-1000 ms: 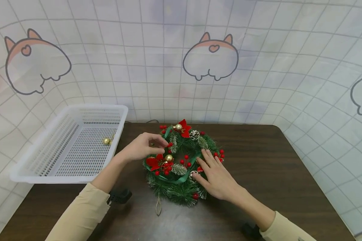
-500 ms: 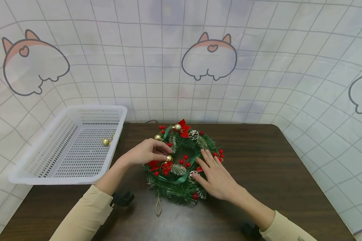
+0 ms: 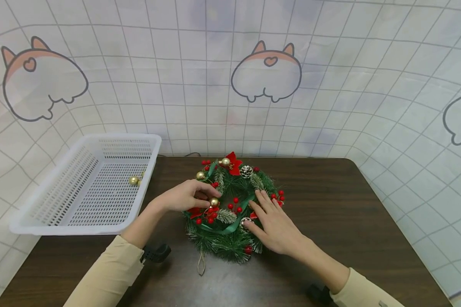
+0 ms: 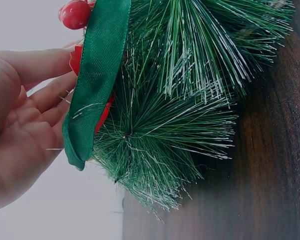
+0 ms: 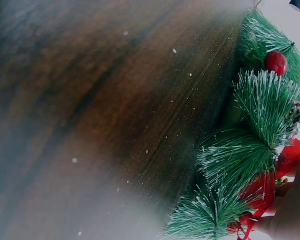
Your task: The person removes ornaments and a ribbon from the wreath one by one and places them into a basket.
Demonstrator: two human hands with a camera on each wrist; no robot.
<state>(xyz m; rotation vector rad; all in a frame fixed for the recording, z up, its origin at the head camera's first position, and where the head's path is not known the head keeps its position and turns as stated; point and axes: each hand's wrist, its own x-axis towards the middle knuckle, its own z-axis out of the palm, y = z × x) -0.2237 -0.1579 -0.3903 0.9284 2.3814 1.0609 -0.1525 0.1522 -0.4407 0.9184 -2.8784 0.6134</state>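
A green Christmas wreath (image 3: pixel 230 243) lies on the dark wooden table, trimmed with red berries, red poinsettias, frosted pine cones and a green ribbon (image 4: pixel 100 65). My left hand (image 3: pixel 182 197) is at the wreath's left side, thumb and index finger pinching a gold ball ornament (image 3: pixel 214 202). In the left wrist view, ribbon and needles hide the fingertips. On the right side, my right hand (image 3: pixel 278 232) rests on the wreath with fingers spread and straight, the thumb by a pine cone (image 3: pixel 246 222). Gold balls also sit near the wreath's top, one (image 3: pixel 225 162) beside a poinsettia (image 3: pixel 234 164).
To the left stands a white perforated plastic basket (image 3: pixel 21 226) with gold balls (image 3: pixel 133 181) at its right side. A twine loop (image 3: pixel 201 265) hangs off the wreath's near edge onto the table (image 3: pixel 342 204). A white gridded cloth (image 3: pixel 199 98) stands behind.
My left hand has shifted slightly right and down, from above the red berries to the gold ball on the wreath's left. The right hand stays in place.
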